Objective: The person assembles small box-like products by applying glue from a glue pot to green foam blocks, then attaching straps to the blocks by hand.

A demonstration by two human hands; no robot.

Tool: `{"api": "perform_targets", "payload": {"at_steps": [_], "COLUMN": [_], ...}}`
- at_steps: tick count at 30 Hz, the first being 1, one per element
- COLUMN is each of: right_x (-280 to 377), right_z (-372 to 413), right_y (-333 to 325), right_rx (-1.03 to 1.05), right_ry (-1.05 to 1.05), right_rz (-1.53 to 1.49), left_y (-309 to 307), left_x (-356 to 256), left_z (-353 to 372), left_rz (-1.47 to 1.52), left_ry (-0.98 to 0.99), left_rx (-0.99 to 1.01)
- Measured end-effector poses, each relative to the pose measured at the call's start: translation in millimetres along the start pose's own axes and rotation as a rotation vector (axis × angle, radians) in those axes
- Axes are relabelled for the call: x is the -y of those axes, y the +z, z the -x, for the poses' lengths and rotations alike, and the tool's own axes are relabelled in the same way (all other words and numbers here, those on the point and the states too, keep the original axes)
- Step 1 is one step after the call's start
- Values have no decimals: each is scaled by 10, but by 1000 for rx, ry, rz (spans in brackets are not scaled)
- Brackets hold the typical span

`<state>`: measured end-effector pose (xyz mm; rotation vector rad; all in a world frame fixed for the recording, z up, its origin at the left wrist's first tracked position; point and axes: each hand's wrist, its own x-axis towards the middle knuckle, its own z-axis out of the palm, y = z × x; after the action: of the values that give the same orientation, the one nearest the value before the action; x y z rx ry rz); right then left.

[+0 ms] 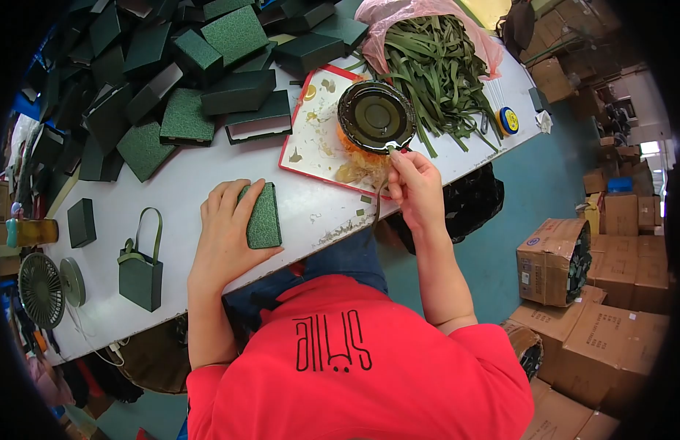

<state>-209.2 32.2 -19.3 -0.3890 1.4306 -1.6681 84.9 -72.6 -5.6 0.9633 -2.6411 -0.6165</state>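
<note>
My left hand [230, 231] lies round a small dark green textured box [264, 218] on the white table, its thumb along the near edge and its fingers over the far left side. My right hand [417, 183] pinches a dark green ribbon [379, 204] at the near rim of a round black pot [375, 114] of dark glossy liquid. The ribbon's tail hangs below the fingers, while its tip meets the rim. Amber dried residue [362, 170] clings below the pot, which stands on a stained red-edged white board [303, 150].
Many green boxes [186, 121] are heaped at the back left. A pink plastic bag [420, 11] spills green ribbons [442, 70] behind the pot. A box with a ribbon handle [140, 279], a small fan [41, 290] and a yellow-blue round container [508, 121] stand on the table. Cartons [611, 352] fill the right floor.
</note>
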Motion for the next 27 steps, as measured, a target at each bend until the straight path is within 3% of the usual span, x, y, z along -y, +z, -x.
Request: {"api": "perform_targets", "payload": {"at_steps": [10,13,21,27], "right_x": [43,101,35,-24], "right_z": [166,405,749,769], "right_y": [-1,110,473,559], "right_rx": [16,106,600,667], "right_ry": [-18,-5,378,394], "right_rz": [-26,54,237,312], "left_y": [-4,-26,-126,-108], "left_x": [2,-18,-130,-134], "left_z": [3,3,-69,-72], "left_rz": [68,224,413,426], "left_ry": [24,85,303,309], "left_rx": [-41,-85,-99,-78]}}
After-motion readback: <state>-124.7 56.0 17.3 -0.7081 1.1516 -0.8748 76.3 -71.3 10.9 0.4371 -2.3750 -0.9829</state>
